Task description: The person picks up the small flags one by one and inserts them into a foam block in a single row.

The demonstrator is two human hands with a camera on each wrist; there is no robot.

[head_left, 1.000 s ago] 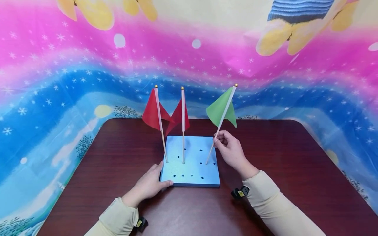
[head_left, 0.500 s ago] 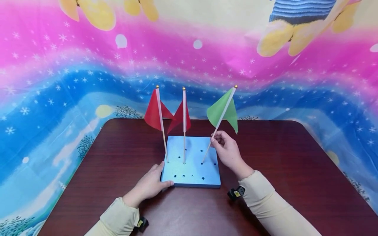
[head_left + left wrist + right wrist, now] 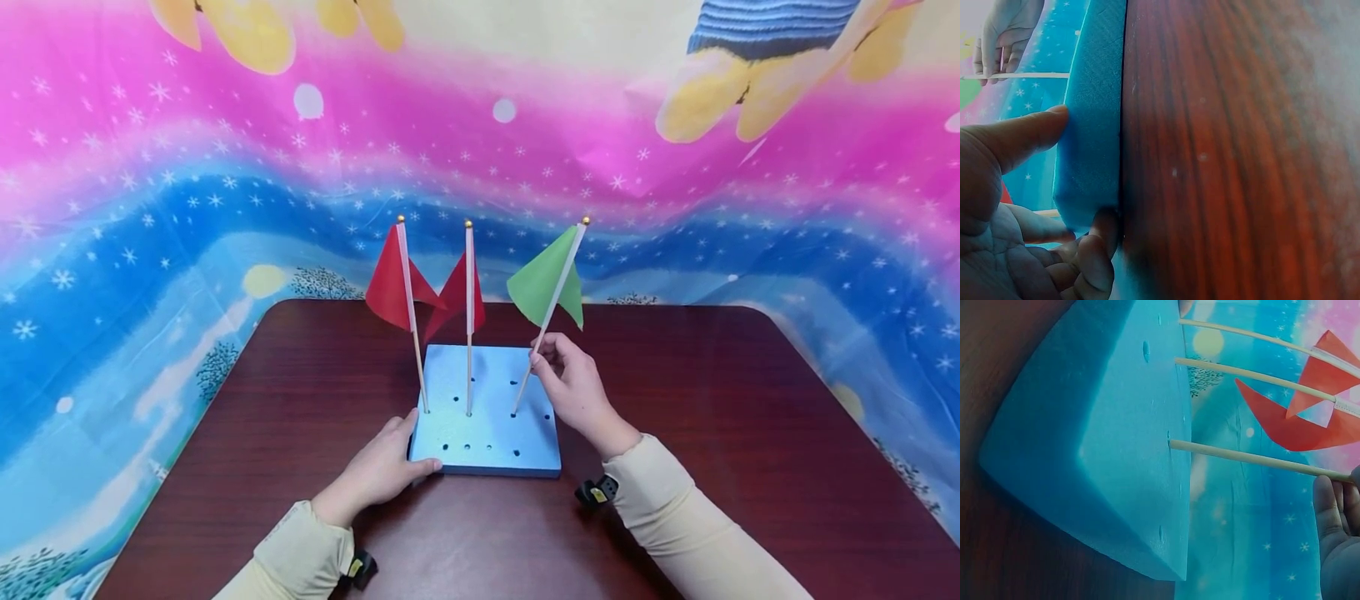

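My right hand [image 3: 577, 383] pinches the thin wooden stick of a green flag [image 3: 543, 279] between thumb and fingers, below the cloth. The stick leans right, its lower end at a hole on the right side of a light-blue block [image 3: 480, 429]. In the right wrist view, this stick [image 3: 1241, 457] meets the hole; how deep it sits, I cannot tell. My left hand [image 3: 378, 462] grips the block's front left corner, thumb [image 3: 1035, 134] on the front side, fingers around the left. A red flag [image 3: 390, 283] and another red flag [image 3: 456, 292] stand in holes further left.
Several other holes dot the block's top, such as one front right hole [image 3: 517, 453]. Beneath lies a dark reddish-brown table [image 3: 697, 400]. A colourful printed backdrop [image 3: 480, 158] hangs behind and beside the table.
The green flag's lower end has shifted left from the bare surface to the hole. Right hand and flag have moved left, the stick now slightly steeper. The left hand stays on the block.
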